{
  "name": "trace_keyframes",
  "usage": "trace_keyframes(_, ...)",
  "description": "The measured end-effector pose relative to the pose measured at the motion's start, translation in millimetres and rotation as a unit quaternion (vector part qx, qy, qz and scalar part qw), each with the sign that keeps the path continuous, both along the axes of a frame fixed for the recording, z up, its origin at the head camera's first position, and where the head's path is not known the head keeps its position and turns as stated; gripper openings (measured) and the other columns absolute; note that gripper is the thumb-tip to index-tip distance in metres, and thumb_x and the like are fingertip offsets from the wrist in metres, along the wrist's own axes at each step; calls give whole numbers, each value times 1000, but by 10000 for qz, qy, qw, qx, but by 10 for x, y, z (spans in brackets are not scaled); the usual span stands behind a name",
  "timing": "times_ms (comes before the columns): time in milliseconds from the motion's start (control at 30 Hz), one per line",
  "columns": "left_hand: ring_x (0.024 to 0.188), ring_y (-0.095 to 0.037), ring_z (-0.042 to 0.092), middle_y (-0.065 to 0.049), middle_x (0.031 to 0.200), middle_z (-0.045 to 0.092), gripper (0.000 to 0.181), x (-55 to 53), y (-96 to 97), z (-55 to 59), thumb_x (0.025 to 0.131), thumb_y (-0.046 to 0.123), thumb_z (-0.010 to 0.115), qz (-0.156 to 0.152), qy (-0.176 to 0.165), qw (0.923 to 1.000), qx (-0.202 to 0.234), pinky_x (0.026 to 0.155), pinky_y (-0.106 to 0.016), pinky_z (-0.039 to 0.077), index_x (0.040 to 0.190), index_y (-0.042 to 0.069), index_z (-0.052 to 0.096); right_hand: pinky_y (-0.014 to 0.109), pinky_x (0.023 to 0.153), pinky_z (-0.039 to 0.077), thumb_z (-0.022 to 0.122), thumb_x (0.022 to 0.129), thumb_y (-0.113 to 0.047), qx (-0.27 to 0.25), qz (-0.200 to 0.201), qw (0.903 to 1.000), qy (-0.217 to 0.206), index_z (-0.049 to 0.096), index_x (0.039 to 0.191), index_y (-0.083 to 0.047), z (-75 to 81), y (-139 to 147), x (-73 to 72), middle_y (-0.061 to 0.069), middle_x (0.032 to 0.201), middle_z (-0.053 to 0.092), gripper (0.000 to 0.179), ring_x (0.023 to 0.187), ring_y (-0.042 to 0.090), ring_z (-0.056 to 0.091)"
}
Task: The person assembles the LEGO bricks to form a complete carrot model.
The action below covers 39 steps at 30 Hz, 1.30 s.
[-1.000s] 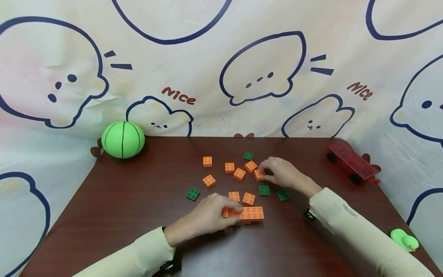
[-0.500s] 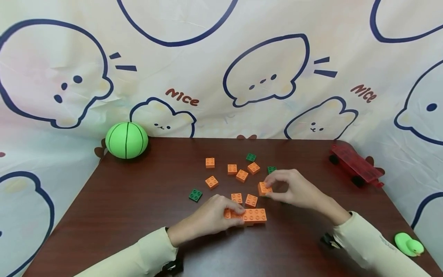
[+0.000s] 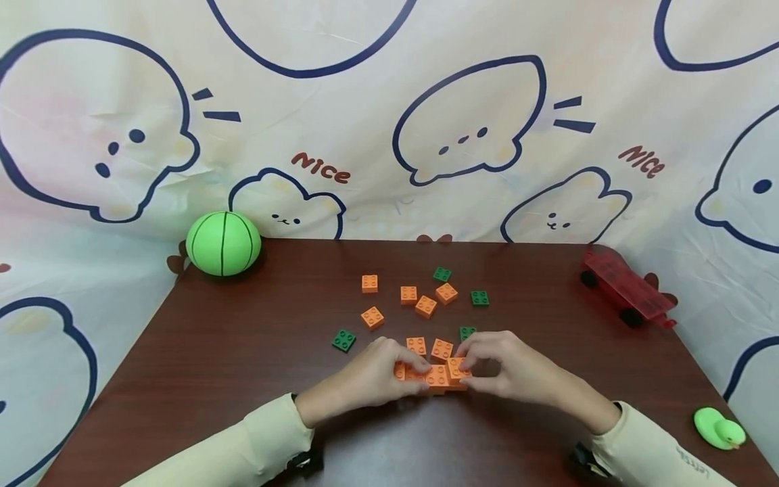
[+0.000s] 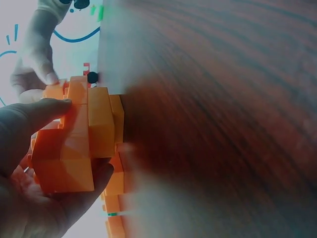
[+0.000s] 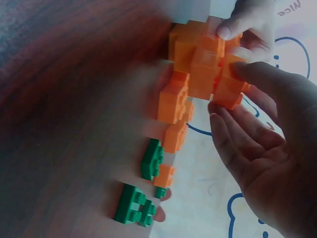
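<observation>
My left hand (image 3: 380, 379) grips the left part of a built piece of orange toy bricks (image 3: 435, 376), thumb in front and fingers behind. At the right end of that piece, my right hand (image 3: 517, 368) pinches a small orange brick (image 3: 458, 369) between thumb and fingers. In the right wrist view the pinched brick (image 5: 230, 84) sits against the studded top of the piece; whether it is pressed fully down I cannot tell. The left wrist view shows the stepped underside (image 4: 101, 124), narrower lower down. Fingers hide part of the piece's left end.
Loose orange bricks (image 3: 426, 306) and green bricks (image 3: 343, 340) lie behind the hands, two orange ones close behind the piece. A green ball (image 3: 223, 243) stands back left, a red toy car (image 3: 629, 287) back right, and a green toy duck (image 3: 719, 428) at the right edge.
My right hand has picked up an orange brick from the table and brought it toward me, onto the right end of the orange piece. The left hand keeps its grip and place.
</observation>
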<state>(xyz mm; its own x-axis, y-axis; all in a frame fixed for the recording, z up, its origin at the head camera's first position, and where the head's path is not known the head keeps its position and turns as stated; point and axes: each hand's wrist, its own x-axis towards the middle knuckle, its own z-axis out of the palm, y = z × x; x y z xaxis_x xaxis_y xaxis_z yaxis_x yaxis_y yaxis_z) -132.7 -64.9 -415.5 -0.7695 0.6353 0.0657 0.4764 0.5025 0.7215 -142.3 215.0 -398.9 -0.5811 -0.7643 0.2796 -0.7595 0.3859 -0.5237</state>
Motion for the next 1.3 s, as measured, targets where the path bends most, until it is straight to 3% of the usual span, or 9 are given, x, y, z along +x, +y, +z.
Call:
trace_keyframes(367, 109, -4, 70, 6, 110, 79, 18, 13, -9, -7, 90, 19, 81, -14, -14, 10000, 81, 94, -23, 56, 108, 16, 82, 24, 74, 58, 83, 88, -19, 540, -35, 9980, -324, 70, 99, -23, 34, -43, 16, -13, 95, 70, 17, 82, 4, 63)
trace_keyframes(667, 108, -2, 70, 7, 110, 79, 18, 25, -1, -15, 90, 20, 81, -1, -72, 9999, 127, 93, -21, 55, 107, 17, 83, 14, 66, 51, 85, 86, -19, 387, 57, 9988, 289, 67, 92, -21, -27, -69, 62, -12, 85, 62, 20, 76, 1, 58)
trace_keyframes(1000, 107, -2, 71, 6, 108, 79, 17, 16, -8, -12, 89, 20, 82, -3, -9, 9999, 157, 92, -21, 55, 106, 15, 83, 19, 68, 56, 89, 80, -14, 397, -140, 9990, -163, 53, 88, -20, -123, -79, 58, -12, 88, 68, 38, 81, -4, 64)
trace_keyframes(1200, 107, -2, 70, 6, 109, 79, 18, 26, -7, -3, 89, 20, 82, 22, 4, 9999, 124, 93, -21, 55, 106, 15, 83, 19, 67, 57, 91, 76, -11, 60, -123, 9999, 98, 54, 82, -16, -167, -87, 39, -10, 87, 74, 38, 82, -4, 67)
trace_keyframes(1300, 107, -2, 71, 5, 109, 79, 17, 32, -8, -2, 90, 19, 82, 14, -2, 9999, 162, 92, -20, 55, 106, 15, 83, 23, 68, 59, 91, 75, -10, -112, -82, 9999, 34, 56, 79, -14, -169, -85, 23, -9, 86, 76, 36, 83, -2, 69)
